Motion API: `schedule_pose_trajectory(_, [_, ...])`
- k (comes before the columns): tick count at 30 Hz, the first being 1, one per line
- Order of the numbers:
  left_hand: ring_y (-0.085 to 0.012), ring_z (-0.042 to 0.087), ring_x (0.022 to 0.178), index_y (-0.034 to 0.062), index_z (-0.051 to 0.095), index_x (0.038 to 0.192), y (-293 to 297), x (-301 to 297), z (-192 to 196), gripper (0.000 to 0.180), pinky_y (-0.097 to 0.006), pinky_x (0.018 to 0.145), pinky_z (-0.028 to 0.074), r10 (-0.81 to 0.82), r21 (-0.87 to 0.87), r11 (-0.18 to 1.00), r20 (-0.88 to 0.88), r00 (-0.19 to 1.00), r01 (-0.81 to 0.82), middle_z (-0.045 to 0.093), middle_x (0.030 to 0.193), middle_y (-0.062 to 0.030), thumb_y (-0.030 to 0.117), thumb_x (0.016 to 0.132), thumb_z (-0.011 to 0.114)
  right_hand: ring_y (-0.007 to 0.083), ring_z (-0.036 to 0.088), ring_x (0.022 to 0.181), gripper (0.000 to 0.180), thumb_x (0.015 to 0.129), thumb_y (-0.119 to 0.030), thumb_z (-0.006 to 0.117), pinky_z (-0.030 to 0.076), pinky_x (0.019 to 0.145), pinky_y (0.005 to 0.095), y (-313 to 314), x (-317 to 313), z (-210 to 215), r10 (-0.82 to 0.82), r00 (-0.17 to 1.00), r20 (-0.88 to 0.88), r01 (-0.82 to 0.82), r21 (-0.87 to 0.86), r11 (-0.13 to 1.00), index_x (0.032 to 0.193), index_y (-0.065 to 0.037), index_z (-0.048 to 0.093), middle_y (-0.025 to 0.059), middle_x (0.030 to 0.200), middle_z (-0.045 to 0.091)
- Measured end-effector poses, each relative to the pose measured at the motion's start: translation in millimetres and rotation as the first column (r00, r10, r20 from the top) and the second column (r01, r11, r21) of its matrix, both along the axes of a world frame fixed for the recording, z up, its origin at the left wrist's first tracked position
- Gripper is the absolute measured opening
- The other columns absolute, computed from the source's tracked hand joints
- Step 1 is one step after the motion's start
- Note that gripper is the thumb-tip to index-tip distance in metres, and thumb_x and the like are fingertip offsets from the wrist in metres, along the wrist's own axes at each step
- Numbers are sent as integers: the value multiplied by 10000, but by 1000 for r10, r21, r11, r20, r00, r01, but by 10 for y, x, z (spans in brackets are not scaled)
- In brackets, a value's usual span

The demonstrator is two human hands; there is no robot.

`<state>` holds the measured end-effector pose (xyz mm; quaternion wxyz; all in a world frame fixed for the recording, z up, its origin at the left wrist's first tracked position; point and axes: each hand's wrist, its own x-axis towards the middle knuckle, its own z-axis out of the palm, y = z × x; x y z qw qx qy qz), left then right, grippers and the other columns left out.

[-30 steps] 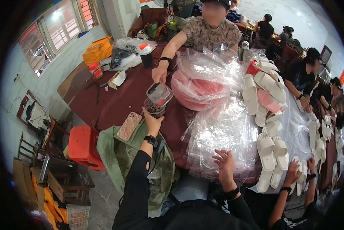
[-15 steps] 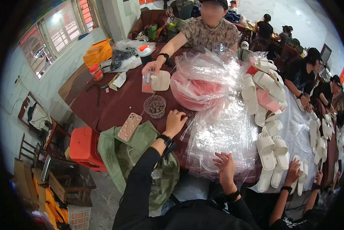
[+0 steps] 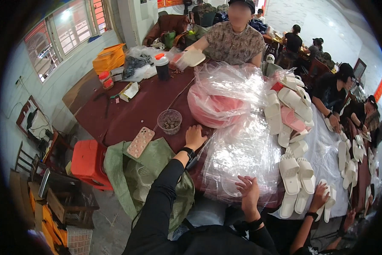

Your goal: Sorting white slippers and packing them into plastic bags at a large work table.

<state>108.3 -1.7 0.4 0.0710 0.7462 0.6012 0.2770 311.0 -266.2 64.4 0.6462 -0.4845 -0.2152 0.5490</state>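
My left hand [image 3: 195, 137] lies on the dark red table, open, its fingertips beside the stack of clear plastic bags [image 3: 231, 163]. A round clear tub of small dark pieces [image 3: 169, 122] stands just beyond it, and a phone in a patterned pink case [image 3: 141, 143] is to its left. Palm up and fingers spread, my right hand [image 3: 249, 193] is over the near right part of the bags and holds nothing. White slippers [image 3: 290, 174] lie in pairs to the right of it. Past the stack sits a pink basin [image 3: 212, 109], partly covered by clear plastic.
A person opposite holds a pale shallow container [image 3: 194, 58]. Dark lidded cup [image 3: 161, 68], red-lidded jar [image 3: 106, 80] and yellow bags [image 3: 109, 58] stand at far left. A green woven sack [image 3: 114, 163] hangs at the near edge beside a red stool [image 3: 89, 163]. Co-workers sit right.
The person opposite has drawn the pale container back from mid-table toward themselves. My view has shifted slightly; my left hand stays on the table and my right hand stays raised over the bags.
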Motion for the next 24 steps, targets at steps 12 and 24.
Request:
schedule_pose_trajectory(12, [-308, 534, 862, 86, 648, 746, -43, -19, 108, 182, -425, 753, 432, -61, 62, 996, 71, 996, 57, 585, 851, -110, 248, 690, 706, 256, 619, 866, 444, 980, -427, 327, 456, 762, 339, -28, -29, 4, 1, 1000, 7, -1, 11, 1000, 1102, -20, 456, 205, 1120, 605])
schedule_pose_trajectory(24, [-327, 531, 914, 89, 678, 867, 195, -1244, 660, 222, -424, 808, 437, 247, 181, 951, 40, 968, -250, 605, 902, -131, 256, 721, 676, 270, 606, 879, 440, 982, -426, 327, 447, 769, 345, 29, -69, -45, 42, 998, -37, -42, 16, 999, 1090, -25, 471, 217, 1117, 593])
